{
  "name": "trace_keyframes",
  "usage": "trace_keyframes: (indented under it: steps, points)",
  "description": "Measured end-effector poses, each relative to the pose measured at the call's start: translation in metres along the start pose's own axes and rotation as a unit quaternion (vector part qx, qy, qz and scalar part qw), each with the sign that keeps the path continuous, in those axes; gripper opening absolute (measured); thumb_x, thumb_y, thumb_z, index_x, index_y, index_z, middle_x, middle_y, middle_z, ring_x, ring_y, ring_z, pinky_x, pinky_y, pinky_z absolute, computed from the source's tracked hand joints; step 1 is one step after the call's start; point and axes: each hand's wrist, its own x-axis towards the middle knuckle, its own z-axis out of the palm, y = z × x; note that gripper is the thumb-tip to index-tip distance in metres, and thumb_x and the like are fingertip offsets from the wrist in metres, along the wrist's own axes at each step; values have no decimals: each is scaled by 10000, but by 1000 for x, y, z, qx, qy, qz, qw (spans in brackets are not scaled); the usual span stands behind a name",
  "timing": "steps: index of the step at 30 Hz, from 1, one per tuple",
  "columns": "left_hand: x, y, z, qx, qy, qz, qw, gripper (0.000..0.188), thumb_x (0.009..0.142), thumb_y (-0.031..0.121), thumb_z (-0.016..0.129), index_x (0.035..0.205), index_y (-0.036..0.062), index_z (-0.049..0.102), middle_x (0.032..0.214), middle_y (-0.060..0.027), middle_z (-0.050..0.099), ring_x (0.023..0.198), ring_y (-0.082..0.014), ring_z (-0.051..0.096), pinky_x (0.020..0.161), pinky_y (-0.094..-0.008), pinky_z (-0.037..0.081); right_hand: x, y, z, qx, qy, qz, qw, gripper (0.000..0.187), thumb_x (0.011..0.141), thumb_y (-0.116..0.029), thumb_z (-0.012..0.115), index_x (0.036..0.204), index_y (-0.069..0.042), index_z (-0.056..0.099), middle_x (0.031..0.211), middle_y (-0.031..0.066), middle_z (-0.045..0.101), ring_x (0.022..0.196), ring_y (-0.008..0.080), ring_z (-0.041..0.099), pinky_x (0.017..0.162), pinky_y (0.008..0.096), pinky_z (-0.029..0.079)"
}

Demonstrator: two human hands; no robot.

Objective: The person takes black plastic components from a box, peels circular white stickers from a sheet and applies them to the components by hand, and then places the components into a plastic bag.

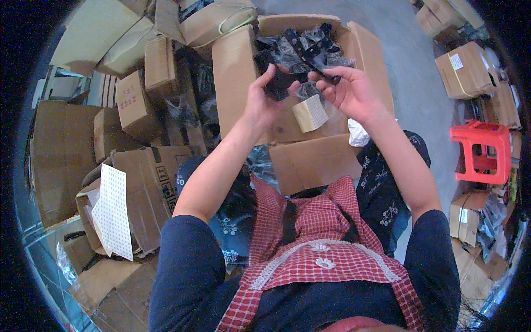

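Black, elongated, pale-dotted, plastic-looking piece (300, 46), apparently pinched by the nearer, bare right hand (353, 93), slants over the open brown cardboard carton (235, 83) toward its far-left corner, left hand (262, 100) half-curled, grip unclear.

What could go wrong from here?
The black part is pinched in the right hand's fingertips; a slip might lose it among the similar dark pieces in the open carton.
The printed paper piece sits just below both hands; a stray wrist could knock it.
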Motion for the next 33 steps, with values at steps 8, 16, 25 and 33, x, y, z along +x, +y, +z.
trace_keyframes:
  steps: [8, 16, 25, 33]
  points:
    - [-7, 6, 10, 58, -3, 17, 998, 269, 961, 309, 563, 1082, 72, 599, 1040, -65, 644, 954, -225, 625, 829, -374, 540, -1, 15, 7, 70, -37, 55, 995, 364, 925, -120, 526, 1221, 87, 482, 1056, 201, 656, 664, 176, 635, 536, 225, 535]
    - [-8, 4, 12, 50, -51, 6, 997, 250, 920, 282, 628, 1056, 74, 595, 1023, -62, 637, 915, -212, 625, 777, -362, 536, 5, 28, -1, -15, -26, 63, 998, 286, 919, -162, 570, 1149, 7, 586, 964, 133, 699, 675, 154, 653, 545, 222, 516]
    - [-10, 0, 19, 119, -30, 76, 989, 196, 887, 186, 667, 1033, 69, 609, 974, -48, 661, 878, -192, 636, 772, -358, 539, 0, 42, 7, -116, -25, 73, 990, 228, 915, -207, 627, 1080, -50, 605, 893, 109, 686, 635, 140, 654, 547, 225, 525]
    - [-12, -1, 22, 117, -52, 88, 988, 229, 875, 151, 665, 1077, 59, 611, 997, -57, 665, 901, -200, 644, 806, -363, 534, -4, 38, 8, -196, -43, 57, 978, 281, 914, -196, 606, 1115, -11, 540, 830, 122, 658, 561, 164, 645, 452, 236, 512]
